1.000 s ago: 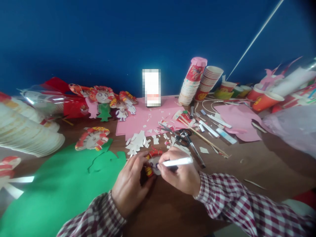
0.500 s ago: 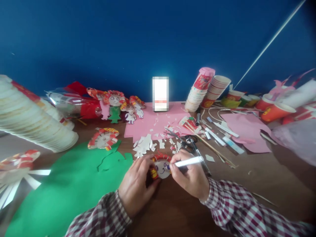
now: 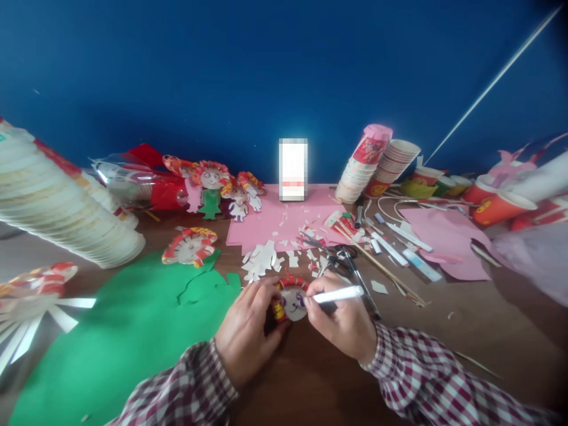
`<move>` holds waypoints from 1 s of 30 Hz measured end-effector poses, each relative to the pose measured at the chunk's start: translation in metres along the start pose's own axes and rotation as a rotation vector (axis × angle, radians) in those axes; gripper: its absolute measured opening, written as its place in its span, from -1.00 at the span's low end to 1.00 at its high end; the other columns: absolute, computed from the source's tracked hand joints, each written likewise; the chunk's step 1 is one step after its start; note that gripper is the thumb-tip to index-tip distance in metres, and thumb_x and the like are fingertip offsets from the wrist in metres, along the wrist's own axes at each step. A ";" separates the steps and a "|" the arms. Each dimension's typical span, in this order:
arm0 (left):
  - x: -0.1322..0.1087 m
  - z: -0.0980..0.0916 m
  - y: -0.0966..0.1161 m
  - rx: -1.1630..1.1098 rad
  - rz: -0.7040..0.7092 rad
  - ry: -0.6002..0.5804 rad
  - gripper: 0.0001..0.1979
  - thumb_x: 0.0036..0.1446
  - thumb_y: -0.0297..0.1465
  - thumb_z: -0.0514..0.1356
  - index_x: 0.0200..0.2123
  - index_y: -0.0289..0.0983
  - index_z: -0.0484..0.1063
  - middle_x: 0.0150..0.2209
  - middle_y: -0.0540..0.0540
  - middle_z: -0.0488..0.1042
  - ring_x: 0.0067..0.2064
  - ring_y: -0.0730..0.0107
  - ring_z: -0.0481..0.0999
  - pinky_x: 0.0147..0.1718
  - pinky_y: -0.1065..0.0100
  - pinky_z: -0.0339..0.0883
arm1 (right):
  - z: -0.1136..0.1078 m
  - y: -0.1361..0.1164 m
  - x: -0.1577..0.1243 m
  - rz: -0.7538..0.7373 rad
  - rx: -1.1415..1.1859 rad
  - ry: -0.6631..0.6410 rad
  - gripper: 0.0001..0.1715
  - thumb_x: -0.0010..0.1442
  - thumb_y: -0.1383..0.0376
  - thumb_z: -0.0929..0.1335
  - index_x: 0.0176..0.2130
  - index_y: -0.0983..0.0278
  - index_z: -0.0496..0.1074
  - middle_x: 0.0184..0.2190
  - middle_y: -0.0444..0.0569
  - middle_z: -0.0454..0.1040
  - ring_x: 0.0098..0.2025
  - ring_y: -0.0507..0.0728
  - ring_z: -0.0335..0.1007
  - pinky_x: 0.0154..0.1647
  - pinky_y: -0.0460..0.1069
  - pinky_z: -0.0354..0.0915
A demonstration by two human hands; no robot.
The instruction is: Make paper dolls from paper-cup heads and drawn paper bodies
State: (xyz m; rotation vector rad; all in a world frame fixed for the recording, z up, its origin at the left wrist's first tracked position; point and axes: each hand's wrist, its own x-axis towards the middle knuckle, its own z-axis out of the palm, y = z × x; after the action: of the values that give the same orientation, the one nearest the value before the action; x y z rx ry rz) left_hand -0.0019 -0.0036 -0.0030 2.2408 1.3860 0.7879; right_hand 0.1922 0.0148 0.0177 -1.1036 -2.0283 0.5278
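In the head view, a small round paper-cup face with curled red and yellow strips around it lies on the brown table. It bears drawn purple eyes and a curved mouth. My left hand grips its left edge, fingers closed on the curled rim. A white marker pen is pinched in my right hand, its tip at the right side of the face. The tip itself is partly hidden by my fingers. White paper scraps and black scissors lie just beyond.
Green paper spreads at left, with a cut cup piece beside it. Stacked paper cups lean at far left; another cup stack stands behind. Finished paper dolls, pink paper and several markers lie around.
The marker tip has moved slightly right and away from the mouth area; the drawn eye on the right shows more clearly. The left hand keeps its hold. The view has shifted slightly.
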 end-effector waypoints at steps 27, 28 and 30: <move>0.000 0.001 -0.002 0.030 0.001 -0.008 -0.67 -0.01 -0.47 0.19 -0.15 -0.22 0.22 0.02 -0.17 0.32 0.03 0.13 0.31 -0.02 0.07 0.27 | -0.001 -0.001 -0.001 -0.014 -0.041 -0.034 -0.93 0.13 0.38 0.31 -0.41 0.26 0.34 -0.50 -0.12 0.36 -0.40 0.06 0.29 -0.33 -0.04 0.20; -0.001 0.001 -0.002 0.029 0.001 -0.007 -0.68 0.00 -0.46 0.19 -0.15 -0.21 0.22 0.02 -0.17 0.32 0.03 0.12 0.31 -0.02 0.06 0.27 | -0.001 -0.001 -0.001 -0.012 -0.039 -0.038 -0.93 0.13 0.38 0.31 -0.41 0.26 0.34 -0.50 -0.12 0.36 -0.39 0.06 0.29 -0.32 -0.04 0.20; -0.001 0.000 -0.002 0.026 0.004 -0.005 -0.68 0.00 -0.46 0.19 -0.15 -0.21 0.22 0.03 -0.17 0.32 0.04 0.12 0.31 -0.02 0.06 0.27 | -0.001 -0.001 -0.001 -0.011 -0.034 -0.043 -0.94 0.13 0.38 0.30 -0.41 0.26 0.34 -0.49 -0.12 0.36 -0.38 0.07 0.30 -0.32 -0.04 0.21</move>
State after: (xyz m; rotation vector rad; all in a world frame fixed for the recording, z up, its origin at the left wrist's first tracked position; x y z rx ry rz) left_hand -0.0033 -0.0042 -0.0048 2.2645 1.3976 0.7686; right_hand 0.1932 0.0133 0.0183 -1.1098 -2.0865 0.5176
